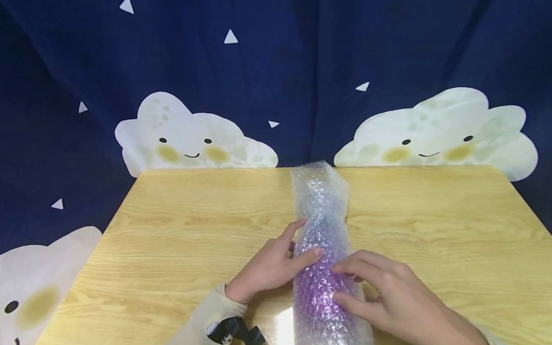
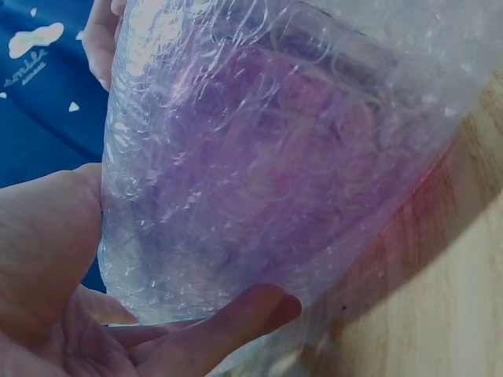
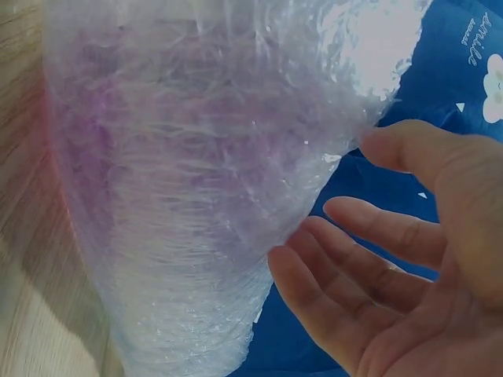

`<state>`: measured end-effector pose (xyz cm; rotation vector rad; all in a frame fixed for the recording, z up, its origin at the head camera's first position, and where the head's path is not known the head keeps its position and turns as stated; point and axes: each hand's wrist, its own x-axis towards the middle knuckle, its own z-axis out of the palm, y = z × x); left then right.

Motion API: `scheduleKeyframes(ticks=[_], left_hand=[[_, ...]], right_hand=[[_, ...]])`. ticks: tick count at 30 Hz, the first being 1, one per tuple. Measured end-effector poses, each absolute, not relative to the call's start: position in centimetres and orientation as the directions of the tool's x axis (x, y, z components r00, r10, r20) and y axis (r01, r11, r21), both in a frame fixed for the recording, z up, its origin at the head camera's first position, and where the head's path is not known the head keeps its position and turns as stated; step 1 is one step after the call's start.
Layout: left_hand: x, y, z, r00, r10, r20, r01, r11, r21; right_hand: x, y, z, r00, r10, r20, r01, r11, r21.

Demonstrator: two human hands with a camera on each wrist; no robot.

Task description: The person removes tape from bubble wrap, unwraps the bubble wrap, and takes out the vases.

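Note:
A purple object wrapped in clear bubble wrap (image 1: 321, 282) lies lengthwise over the wooden table, its loose wrap end at the table's far edge. My left hand (image 1: 271, 266) holds the wrap's left side, thumb on top and fingers partly hidden beside it. In the left wrist view, the left hand (image 2: 157, 338) curls round the edge of the bubble wrap (image 2: 259, 173). My right hand (image 1: 392, 295) touches the right side with thumb and fingertips. The right wrist view shows the right hand (image 3: 424, 259) with bent, relaxed fingers at the edge of the wrap (image 3: 189, 181).
The wooden table (image 1: 181, 219) extends to both sides of the bundle. Behind it hangs a dark blue curtain (image 1: 263, 75) printed with white clouds and small triangles. A black wrist device (image 1: 238, 333) is strapped to the left sleeve.

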<state>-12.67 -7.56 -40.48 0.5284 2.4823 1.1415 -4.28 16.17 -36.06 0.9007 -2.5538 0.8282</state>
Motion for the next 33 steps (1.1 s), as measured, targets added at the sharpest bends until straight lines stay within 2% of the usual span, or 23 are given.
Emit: scheduleKeyframes(ticks=[11,20,33], left_hand=[[-12.94,-7.70,-40.41,-0.863,0.474,-0.172,0.179,0.607,0.775],[-12.63,-7.72,-40.53,-0.867,0.468,-0.173,0.171,0.604,0.778],[-12.80,-7.57,-40.76,-0.865,0.479,-0.148,0.195,0.595,0.780]], right_hand=[[-4.32,16.34,-35.98,-0.765,-0.497,0.409,-0.641,0.646,-0.414],[-4.20,16.19,-36.14,-0.712,-0.524,0.468,-0.692,0.639,-0.337],[-4.12,15.86,-36.49,-0.669,-0.522,0.529,-0.713,0.652,-0.258]])
